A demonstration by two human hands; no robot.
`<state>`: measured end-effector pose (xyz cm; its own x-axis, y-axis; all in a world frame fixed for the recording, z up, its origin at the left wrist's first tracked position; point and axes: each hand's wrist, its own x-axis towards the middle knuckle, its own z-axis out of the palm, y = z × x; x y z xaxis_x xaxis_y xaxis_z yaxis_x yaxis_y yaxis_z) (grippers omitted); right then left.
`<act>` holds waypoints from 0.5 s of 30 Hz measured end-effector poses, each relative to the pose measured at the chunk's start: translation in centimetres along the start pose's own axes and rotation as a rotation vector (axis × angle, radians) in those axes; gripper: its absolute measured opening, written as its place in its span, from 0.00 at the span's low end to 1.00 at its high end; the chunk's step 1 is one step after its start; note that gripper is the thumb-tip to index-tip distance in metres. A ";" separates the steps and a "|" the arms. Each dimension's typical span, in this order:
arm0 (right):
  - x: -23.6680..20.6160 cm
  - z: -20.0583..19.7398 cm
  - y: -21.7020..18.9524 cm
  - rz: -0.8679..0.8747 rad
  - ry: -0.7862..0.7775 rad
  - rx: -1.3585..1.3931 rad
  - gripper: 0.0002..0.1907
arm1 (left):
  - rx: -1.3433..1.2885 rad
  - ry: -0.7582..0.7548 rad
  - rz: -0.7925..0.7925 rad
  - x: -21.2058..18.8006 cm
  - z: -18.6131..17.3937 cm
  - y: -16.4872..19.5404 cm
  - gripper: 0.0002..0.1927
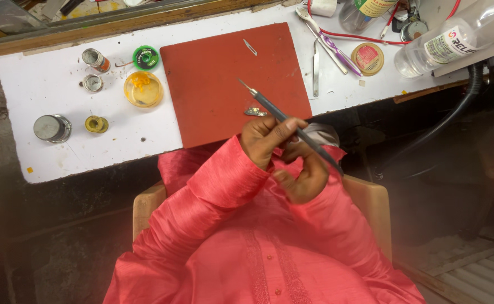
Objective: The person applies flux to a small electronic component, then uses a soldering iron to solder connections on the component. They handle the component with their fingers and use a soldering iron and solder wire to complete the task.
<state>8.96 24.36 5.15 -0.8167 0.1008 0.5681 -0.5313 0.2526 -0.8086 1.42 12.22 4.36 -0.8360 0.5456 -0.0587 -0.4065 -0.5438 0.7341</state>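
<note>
- Left hand [266,138] pinches the dark soldering iron [283,119] mid-shaft, pen-style; tip aims to 10 o'clock over the red mat [224,84], prob. for fine control.
- Right hand [306,177] sits at 5 o'clock of the left, fingers curled round the iron's rear end, steadying it; both close to the chest.
- Small metal piece [256,112] lies on the mat's near edge, just beyond the knuckles, w/in easy reach.
- Yellow flux dish [143,89], green solder-wick reel [146,57] & small tins parked at 9 o'clock of the mat, off the work area.
- Tweezers [315,67] at 3 o'clock on the white bench [61,152].
</note>
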 end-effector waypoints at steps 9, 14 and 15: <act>1.6 -3.3 2.0 0.154 0.071 0.176 0.16 | 0.361 -0.060 0.100 -1.7 -0.5 -2.7 0.13; 4.3 -4.8 2.0 0.185 0.087 0.229 0.14 | 0.825 0.099 0.342 -4.9 -3.0 0.5 0.08; 4.8 -5.0 1.9 0.188 0.030 0.148 0.14 | 0.882 0.177 0.357 -5.8 -3.6 1.2 0.07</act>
<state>5.12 30.16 7.11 -0.8985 0.1622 0.4079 -0.3995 0.0830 -0.9130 4.45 6.13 3.18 -0.9294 0.2978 0.2179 0.2443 0.0542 0.9682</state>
